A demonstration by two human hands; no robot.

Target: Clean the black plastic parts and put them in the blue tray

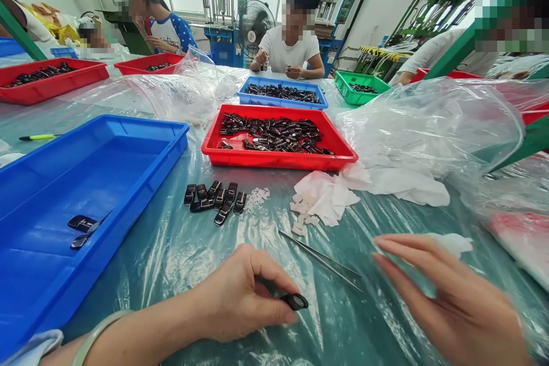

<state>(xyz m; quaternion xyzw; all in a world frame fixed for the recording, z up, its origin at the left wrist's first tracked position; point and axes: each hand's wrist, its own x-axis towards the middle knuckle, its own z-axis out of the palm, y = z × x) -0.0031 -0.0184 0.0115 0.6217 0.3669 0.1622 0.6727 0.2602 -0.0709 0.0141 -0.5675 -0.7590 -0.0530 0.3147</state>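
Between the thumb and forefinger of my left hand (240,297) is a small glossy black part (295,301), its rounded end pointing right. My right hand (450,297) hovers at the right, slightly blurred, its fingers stretched out and nothing visible in them. Metal tweezers (323,260) lie on the plastic-covered table between the two hands. Beyond my left hand is a group of several black parts (219,199), beside a small heap of whitish bits (257,199). Pale flat pieces (302,211) lie by a crumpled white tissue (326,194).
A blue tray (86,143) on the left holds a few black parts. Ahead stands a red tray (281,160) full of them, with another blue tray (283,100) behind. Clear plastic bags (429,126) spread at the right. Co-workers sit across the table (171,274).
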